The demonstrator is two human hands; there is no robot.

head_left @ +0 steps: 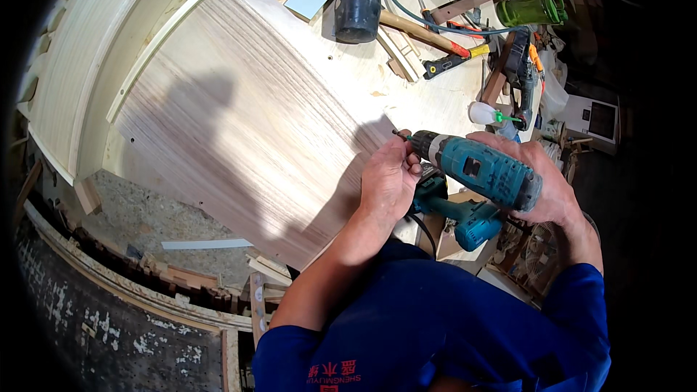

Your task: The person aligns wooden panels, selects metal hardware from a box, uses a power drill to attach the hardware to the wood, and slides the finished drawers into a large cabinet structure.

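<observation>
My right hand (553, 183) is wrapped around a teal and black cordless drill (485, 167), which lies nearly level with its chuck toward the left. At the chuck's front, the fingers of my left hand (386, 176) pinch the drill bit (399, 133). A small dark tip pokes out past these fingers; whether it is a screw or the bit's own end is too small to tell. Both hands are over the right edge of a pale wood-grain panel (247, 94), with a few small holes along its edges. A light strip (170, 40) runs along the panel's far left side.
A second teal power tool (475, 223) lies just below the drill. On the bench beyond are a black mallet (357, 9), a yellow-and-black hammer (457, 60), a white glue bottle (482, 112) and a green bottle (530, 11). A hose (414, 16) curves among them.
</observation>
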